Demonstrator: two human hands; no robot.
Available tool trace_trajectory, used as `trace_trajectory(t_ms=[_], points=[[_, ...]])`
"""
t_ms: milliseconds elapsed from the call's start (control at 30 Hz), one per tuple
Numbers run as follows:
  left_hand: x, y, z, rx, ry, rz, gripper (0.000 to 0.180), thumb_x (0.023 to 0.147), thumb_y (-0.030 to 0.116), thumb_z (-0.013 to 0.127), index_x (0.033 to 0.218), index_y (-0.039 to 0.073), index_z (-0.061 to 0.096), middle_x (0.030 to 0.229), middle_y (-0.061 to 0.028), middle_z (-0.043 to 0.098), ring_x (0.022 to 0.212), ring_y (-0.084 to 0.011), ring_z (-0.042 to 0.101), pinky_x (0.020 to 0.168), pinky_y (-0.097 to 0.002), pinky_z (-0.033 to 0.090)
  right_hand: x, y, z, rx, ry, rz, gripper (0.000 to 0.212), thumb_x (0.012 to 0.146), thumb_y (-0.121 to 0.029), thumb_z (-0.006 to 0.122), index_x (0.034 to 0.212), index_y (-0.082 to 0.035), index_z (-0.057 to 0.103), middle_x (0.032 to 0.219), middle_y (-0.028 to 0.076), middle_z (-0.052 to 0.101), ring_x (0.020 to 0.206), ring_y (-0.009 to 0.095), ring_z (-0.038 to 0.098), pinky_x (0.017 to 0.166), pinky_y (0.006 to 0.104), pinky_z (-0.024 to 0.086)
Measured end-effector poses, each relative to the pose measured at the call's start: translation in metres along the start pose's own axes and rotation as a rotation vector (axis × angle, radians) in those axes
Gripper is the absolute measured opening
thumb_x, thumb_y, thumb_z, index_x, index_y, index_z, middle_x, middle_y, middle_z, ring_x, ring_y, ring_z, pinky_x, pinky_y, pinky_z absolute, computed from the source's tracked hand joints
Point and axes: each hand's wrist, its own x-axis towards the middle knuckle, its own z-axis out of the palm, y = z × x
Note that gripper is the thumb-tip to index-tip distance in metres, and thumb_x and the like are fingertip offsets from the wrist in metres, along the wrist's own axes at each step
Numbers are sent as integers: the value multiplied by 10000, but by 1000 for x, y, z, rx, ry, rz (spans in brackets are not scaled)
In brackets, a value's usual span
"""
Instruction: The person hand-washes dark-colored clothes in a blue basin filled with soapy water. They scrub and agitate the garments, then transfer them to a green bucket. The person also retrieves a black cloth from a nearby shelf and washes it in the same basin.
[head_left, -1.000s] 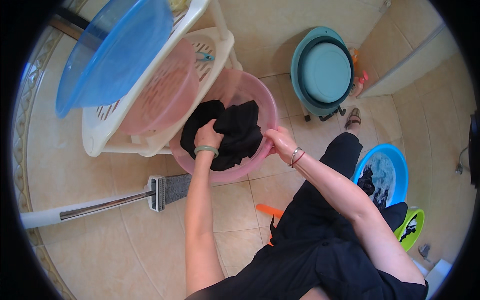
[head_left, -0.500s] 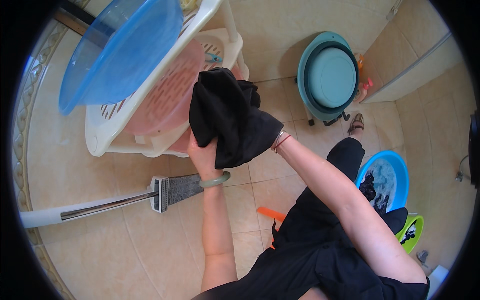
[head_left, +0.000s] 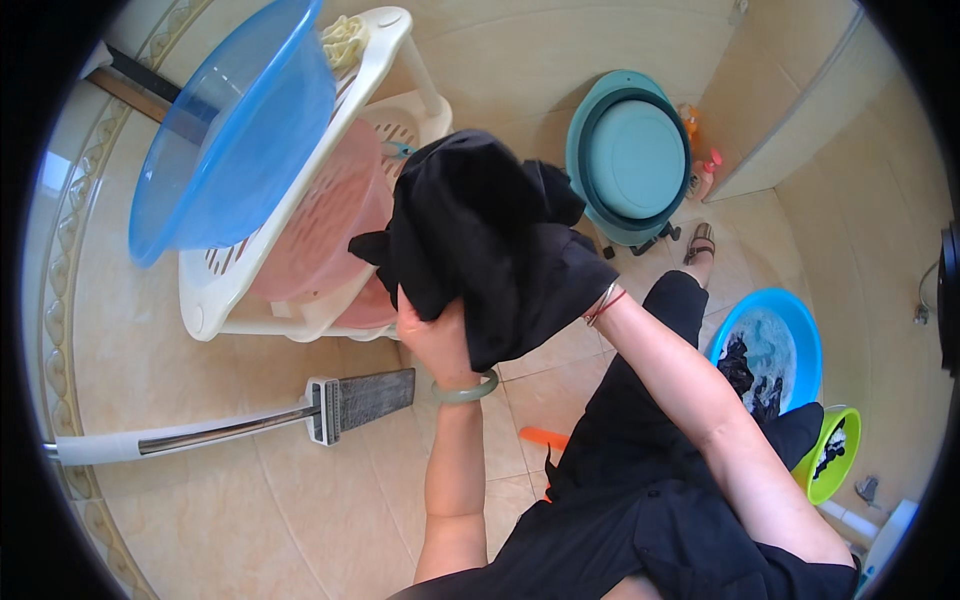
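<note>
A bunched black garment hangs in front of me, held up off the floor. My left hand grips its lower left part, fingers wrapped in the fabric, a pale green bangle on that wrist. My right forearm reaches into an opening of the garment. Past the wrist, with its red string and silvery bracelet, the cloth covers my right hand, so its fingers cannot be seen.
A white rack at left bears a blue basin and a pink basin. Near it lies a flat mop. Right: folded teal tub, blue basin of sudsy water and dark laundry, green bucket, and an orange object.
Both hands and the black garment have shifted a little to the right in the picture. The cloth is spread wider, with a corner sticking out at its left. The view has shifted slightly.
</note>
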Motion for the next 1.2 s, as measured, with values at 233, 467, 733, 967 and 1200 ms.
trace_trajectory(t_ms=[233, 467, 733, 967, 1200], points=[[-6, 36, 48, 313, -551, 104, 444, 672, -41, 627, 1114, -6, 620, 919, -128, 713, 878, -107, 656, 801, -273, 504, -21, -42, -22, 154, 139, 7, 449, 994, -394, 449, 1299, -79, 546, 1275, 88, 596, 1185, 242, 553, 1006, 395, 444], [-49, 60, 95, 173, -875, 416, 723, 697, 157, 812, 1341, 68, 496, 1364, -158, 490, 1232, -283, 509, 949, -382, 450, -66, -100, -61, 473, 398, -53, 481, 980, -414, 460, 1315, -78, 535, 1310, 100, 568, 1221, 259, 519, 1022, 419, 424], [-128, 42, 198, -206, -908, 1, 776, 864, 375, 717, 1496, 168, 318, 1549, -113, 255, 1361, -246, 340, 1014, -368, 367, -188, -166, -176, 547, 762, -343, 519, 963, -437, 473, 1335, -77, 521, 1349, 114, 536, 1263, 278, 481, 1040, 446, 401], [-274, 13, 274, -437, -1495, -826, 856, 914, 467, 632, 1558, 208, 131, 1582, -149, 172, 1440, -257, 220, 1112, -537, 211, -385, -179, -232, 519, 1155, -452, 555, 949, -457, 484, 1351, -76, 510, 1384, 127, 508, 1299, 294, 447, 1056, 470, 381], [-376, -78, 298, -331, -1662, -907, 650, 952, 485, 537, 1510, 232, 322, 1602, -74, 186, 1483, -267, 96, 1141, -582, 36, -512, -97, -246, 622, 1579, -300, 591, 934, -477, 496, 1368, -76, 498, 1419, 139, 480, 1335, 311, 414, 1072, 494, 361]])
